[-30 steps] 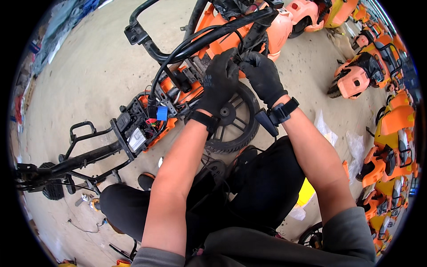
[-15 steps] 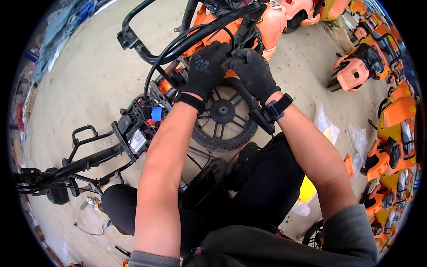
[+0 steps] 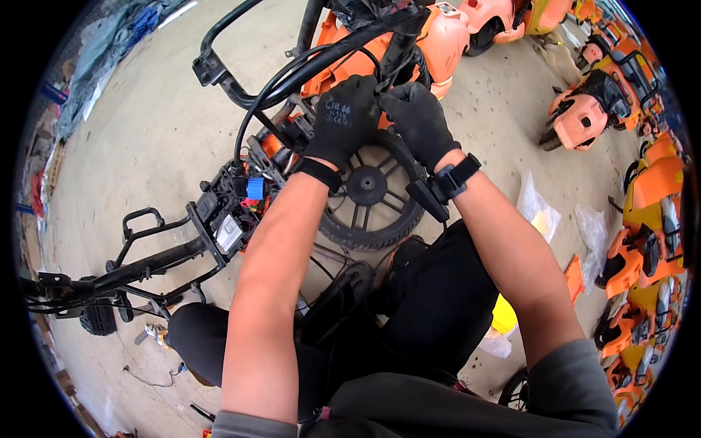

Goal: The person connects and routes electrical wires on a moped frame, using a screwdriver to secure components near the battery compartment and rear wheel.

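Both hands wear black gloves. My left hand [image 3: 343, 117] is curled closed just below the black frame tubing [image 3: 343, 40], among dark cables; what it grips is hidden. My right hand [image 3: 416, 117] sits close beside it, fingers bent and pinched at a thin dark strip or cable [image 3: 385, 80] that I cannot identify. Behind my hands are orange body panels [image 3: 438, 58]. Below them stands a black spoked wheel [image 3: 367, 183]. To the lower left, the stripped scooter frame [image 3: 139, 270] carries exposed electrical parts and a blue connector [image 3: 255, 188].
Orange and pink scooters [image 3: 580, 124] line the right side. Clear plastic wrap [image 3: 588, 241] and a yellow piece [image 3: 504, 314] lie by my right knee [image 3: 431, 299]. Blue tarps [image 3: 102, 58] lie at the upper left. Small tools [image 3: 150, 336] and a thin cable lie near my left knee.
Compared with a second ago, both hands and forearms sit further left in the view, and the surroundings have shifted slightly. In the last half second my left hand has moved slightly downward.
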{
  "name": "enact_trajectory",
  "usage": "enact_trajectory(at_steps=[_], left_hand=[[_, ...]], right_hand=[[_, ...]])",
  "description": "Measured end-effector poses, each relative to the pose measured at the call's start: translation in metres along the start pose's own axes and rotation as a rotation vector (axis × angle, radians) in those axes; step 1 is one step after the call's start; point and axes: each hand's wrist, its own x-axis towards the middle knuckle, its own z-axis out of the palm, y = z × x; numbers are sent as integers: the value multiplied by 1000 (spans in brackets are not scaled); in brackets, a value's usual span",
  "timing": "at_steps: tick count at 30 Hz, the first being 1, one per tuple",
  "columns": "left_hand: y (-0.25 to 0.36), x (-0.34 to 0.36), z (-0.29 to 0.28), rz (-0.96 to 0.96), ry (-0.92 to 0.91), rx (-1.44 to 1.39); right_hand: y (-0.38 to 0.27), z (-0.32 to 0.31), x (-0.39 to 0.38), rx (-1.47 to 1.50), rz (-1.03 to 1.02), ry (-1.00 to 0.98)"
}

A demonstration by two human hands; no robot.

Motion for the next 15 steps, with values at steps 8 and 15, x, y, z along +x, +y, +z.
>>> enact_trajectory(at_steps=[8,15], left_hand=[[-1,-4,-5,-79,-150,-41],[-12,-3,-17,-95,-151,-235]], right_hand=[[-7,0,0,102,26,-97],[10,-3,13,-61,-154,-121]])
